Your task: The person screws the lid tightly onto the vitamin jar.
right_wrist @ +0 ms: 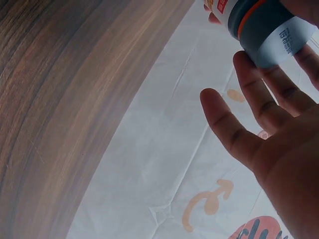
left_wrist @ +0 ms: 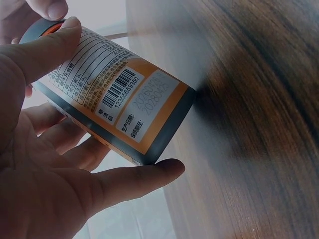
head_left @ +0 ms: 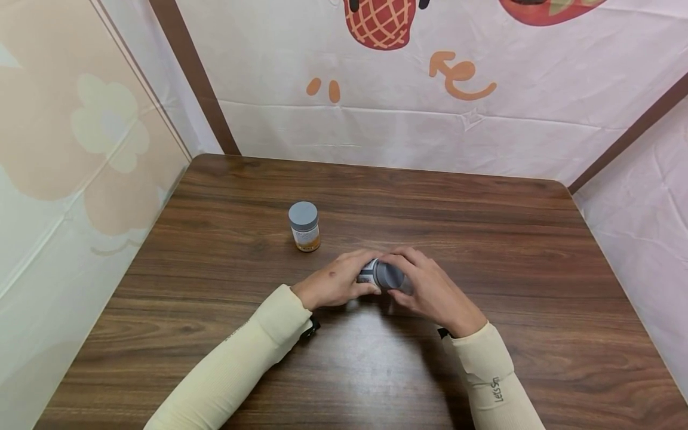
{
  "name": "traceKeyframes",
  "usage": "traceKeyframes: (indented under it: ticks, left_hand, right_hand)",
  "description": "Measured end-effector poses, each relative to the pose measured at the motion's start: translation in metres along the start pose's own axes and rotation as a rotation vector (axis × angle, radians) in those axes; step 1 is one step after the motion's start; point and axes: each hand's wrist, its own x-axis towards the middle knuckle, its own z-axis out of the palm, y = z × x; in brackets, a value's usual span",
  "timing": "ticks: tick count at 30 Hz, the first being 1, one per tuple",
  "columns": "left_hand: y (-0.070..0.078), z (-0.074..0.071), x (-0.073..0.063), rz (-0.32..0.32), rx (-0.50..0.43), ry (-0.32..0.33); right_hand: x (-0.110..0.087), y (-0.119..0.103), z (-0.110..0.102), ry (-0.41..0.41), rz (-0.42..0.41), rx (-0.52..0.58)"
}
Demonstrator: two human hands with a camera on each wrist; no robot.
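Note:
My left hand (head_left: 335,280) grips a small supplement jar (head_left: 368,273) round its body, thumb on one side and fingers on the other. The jar is tilted, its grey cap (head_left: 390,276) pointing right towards my right hand (head_left: 430,292). In the left wrist view its white and orange label (left_wrist: 132,94) shows a barcode and printed dates, and the dark base is close over the table. The right hand's thumb and fingertips (right_wrist: 246,59) hold the cap from its sides. An orange ring (right_wrist: 249,17) shows between cap and body.
A second jar (head_left: 305,232) with a grey cap and white-orange label stands upright on the wooden table (head_left: 215,251), beyond and left of my hands. A printed white cloth (head_left: 398,137) hangs along the table's far edge, with more cloth at both sides.

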Motion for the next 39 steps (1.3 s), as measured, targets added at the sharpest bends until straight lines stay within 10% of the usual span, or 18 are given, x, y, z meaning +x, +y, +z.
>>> traceKeyframes:
  ticks: [18,39]
  left_hand:
    - [0.0006,-0.0004,-0.0005,0.017,0.021,0.001]
    - [-0.0009,0.0007,0.0003,0.045,0.007,0.019]
  right_hand:
    - [-0.0028,-0.0008,0.0028,-0.001,0.092,0.032]
    - [-0.0029,0.004,0.0076,0.044,0.006,0.022]
